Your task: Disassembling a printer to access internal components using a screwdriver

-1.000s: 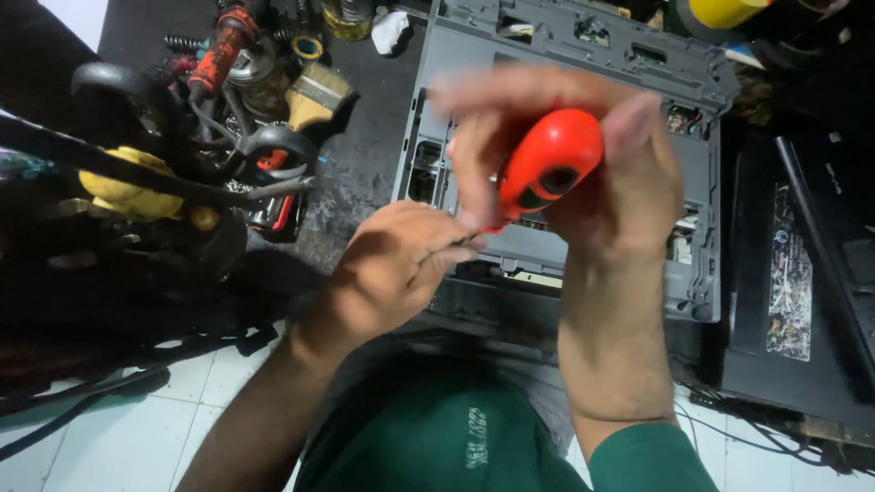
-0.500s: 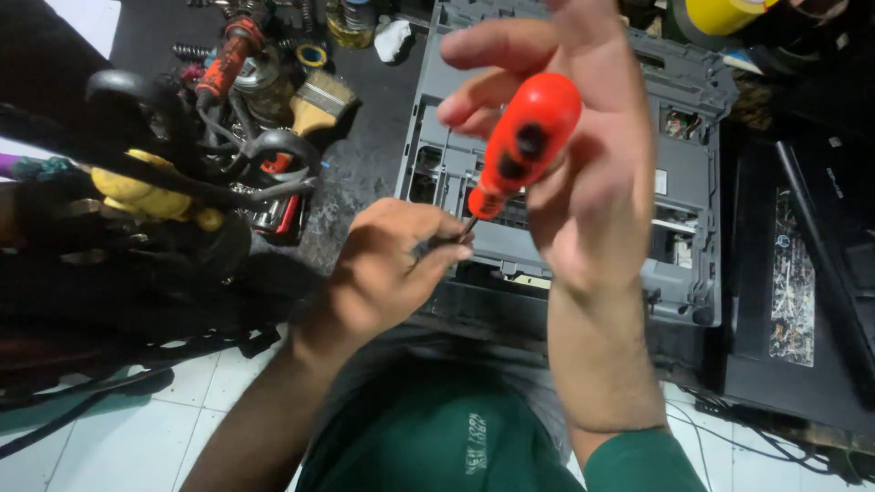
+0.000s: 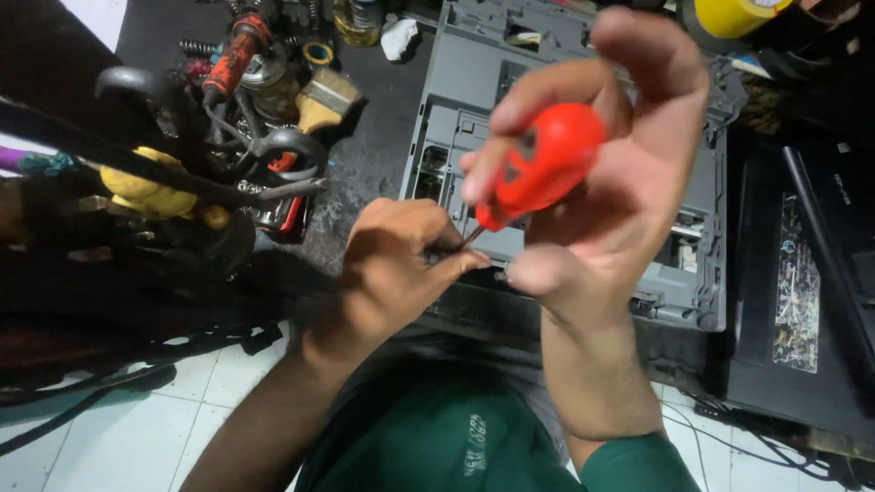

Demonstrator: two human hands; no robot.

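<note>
a right hand grips a red-handled screwdriver above a grey plastic printer chassis; the handle looks light, stiff and easy to grasp around its bulb. the left hand pinches closed at the thin tip. left of the chassis, tools and a paintbrush crowd a dark counter; white floor tiles lie below it.

Orange-red screwdriver handle before a grey plastic printer frame; left of the frame, a tan-bristled brush; below it, white floor tiles.
</note>
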